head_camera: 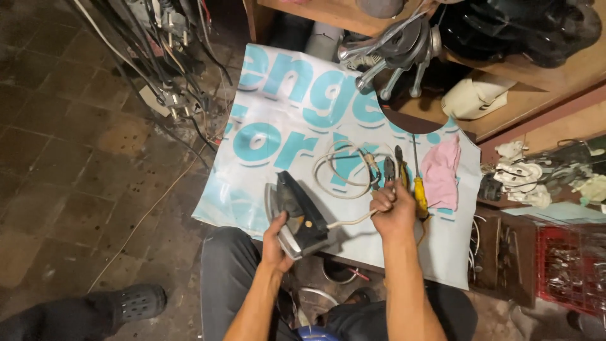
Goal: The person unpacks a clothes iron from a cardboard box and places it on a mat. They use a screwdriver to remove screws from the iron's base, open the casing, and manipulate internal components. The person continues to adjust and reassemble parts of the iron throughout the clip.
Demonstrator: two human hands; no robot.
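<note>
Head view, looking down on a low desk [442,265] covered by a white printed banner sheet [284,132]. An electric clothes iron [297,215], black-handled with a metal soleplate, is held tilted on its side at the near edge of the desk. It is gripped at its rear end by the left hand [275,243], whose fingers are wrapped round the body. The right hand [392,208] is closed on a pair of pliers [388,173], the fingers curled tight about the handles, and lies against the iron's white power cord [344,170], which runs from the iron's heel and is coiled toward the middle of the desk. A yellow-handled screwdriver [419,189] is laid just beside the right hand, and a pink cloth [440,170] lies near the right edge. The work is judged best done with the iron kept steady and the cord drawn slack, so that its entry point is not strained.
</note>
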